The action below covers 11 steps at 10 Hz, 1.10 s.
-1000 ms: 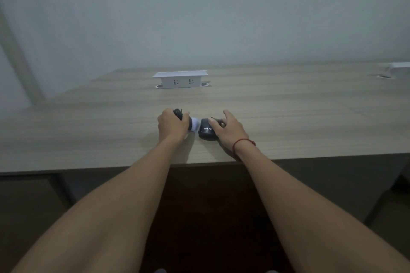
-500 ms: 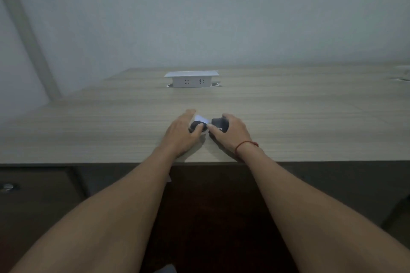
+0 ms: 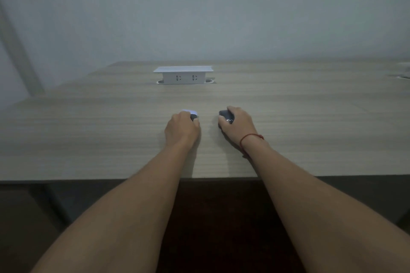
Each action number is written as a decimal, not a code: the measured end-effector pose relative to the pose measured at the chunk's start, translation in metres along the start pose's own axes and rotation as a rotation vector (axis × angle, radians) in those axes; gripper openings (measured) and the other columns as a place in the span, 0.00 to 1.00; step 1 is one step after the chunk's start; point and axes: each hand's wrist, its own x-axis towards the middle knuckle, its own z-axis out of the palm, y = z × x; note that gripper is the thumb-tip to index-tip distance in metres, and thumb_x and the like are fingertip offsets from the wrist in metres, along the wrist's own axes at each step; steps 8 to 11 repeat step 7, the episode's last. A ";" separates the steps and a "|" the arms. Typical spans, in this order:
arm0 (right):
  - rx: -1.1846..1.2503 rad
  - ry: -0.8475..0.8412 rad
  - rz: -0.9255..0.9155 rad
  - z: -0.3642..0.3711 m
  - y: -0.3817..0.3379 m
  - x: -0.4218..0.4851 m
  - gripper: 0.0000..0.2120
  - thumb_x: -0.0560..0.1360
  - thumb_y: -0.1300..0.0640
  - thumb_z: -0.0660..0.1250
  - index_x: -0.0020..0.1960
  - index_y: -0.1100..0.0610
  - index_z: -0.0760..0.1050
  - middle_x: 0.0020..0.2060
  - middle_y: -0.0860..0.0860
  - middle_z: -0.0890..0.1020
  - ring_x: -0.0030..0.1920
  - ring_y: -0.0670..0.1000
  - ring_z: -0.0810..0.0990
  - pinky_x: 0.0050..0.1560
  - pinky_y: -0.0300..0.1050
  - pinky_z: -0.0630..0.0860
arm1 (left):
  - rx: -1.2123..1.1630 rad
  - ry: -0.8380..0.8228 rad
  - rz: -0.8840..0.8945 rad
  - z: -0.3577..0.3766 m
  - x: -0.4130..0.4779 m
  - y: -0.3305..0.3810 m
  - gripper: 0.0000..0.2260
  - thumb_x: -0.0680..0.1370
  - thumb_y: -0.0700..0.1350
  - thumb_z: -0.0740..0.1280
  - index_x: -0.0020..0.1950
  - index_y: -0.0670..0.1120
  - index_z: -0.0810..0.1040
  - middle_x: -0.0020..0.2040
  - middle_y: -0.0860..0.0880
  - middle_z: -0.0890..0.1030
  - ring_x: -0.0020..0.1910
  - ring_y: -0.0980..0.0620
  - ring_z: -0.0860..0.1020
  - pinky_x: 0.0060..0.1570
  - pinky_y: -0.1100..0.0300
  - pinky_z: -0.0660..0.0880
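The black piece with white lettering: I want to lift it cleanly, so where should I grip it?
Grip the black piece across its two long sides, coming from above and the near edge, as the right hand does: it lies low on the table, rounded top up.

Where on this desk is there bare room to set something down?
Bare wood lies between the left hand and right hand, between them and the socket box, and widely to either side on the desk. Only around the hands is crowded.

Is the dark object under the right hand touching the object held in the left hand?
No: the dark object under the right hand lies apart from the left hand, with bare table between.
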 end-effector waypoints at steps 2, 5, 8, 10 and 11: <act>-0.001 0.018 0.025 0.006 0.007 0.029 0.21 0.76 0.54 0.63 0.65 0.63 0.72 0.61 0.61 0.75 0.62 0.59 0.72 0.58 0.40 0.64 | -0.006 0.023 -0.013 0.015 0.025 0.000 0.12 0.78 0.47 0.60 0.54 0.48 0.82 0.56 0.44 0.81 0.56 0.40 0.78 0.46 0.57 0.68; 0.169 0.040 0.090 -0.004 0.004 0.010 0.21 0.72 0.46 0.68 0.60 0.55 0.68 0.59 0.52 0.74 0.54 0.51 0.74 0.52 0.42 0.68 | -0.054 -0.057 -0.078 0.008 0.017 0.002 0.31 0.78 0.59 0.59 0.77 0.46 0.61 0.76 0.43 0.64 0.71 0.42 0.68 0.63 0.51 0.68; 0.118 0.036 0.118 -0.017 0.000 -0.034 0.21 0.69 0.43 0.67 0.56 0.53 0.68 0.54 0.52 0.76 0.50 0.52 0.76 0.48 0.46 0.71 | 0.001 -0.081 -0.102 -0.010 -0.022 -0.004 0.42 0.76 0.61 0.61 0.80 0.43 0.45 0.80 0.42 0.54 0.77 0.42 0.59 0.74 0.49 0.59; 0.118 0.036 0.118 -0.017 0.000 -0.034 0.21 0.69 0.43 0.67 0.56 0.53 0.68 0.54 0.52 0.76 0.50 0.52 0.76 0.48 0.46 0.71 | 0.001 -0.081 -0.102 -0.010 -0.022 -0.004 0.42 0.76 0.61 0.61 0.80 0.43 0.45 0.80 0.42 0.54 0.77 0.42 0.59 0.74 0.49 0.59; 0.118 0.036 0.118 -0.017 0.000 -0.034 0.21 0.69 0.43 0.67 0.56 0.53 0.68 0.54 0.52 0.76 0.50 0.52 0.76 0.48 0.46 0.71 | 0.001 -0.081 -0.102 -0.010 -0.022 -0.004 0.42 0.76 0.61 0.61 0.80 0.43 0.45 0.80 0.42 0.54 0.77 0.42 0.59 0.74 0.49 0.59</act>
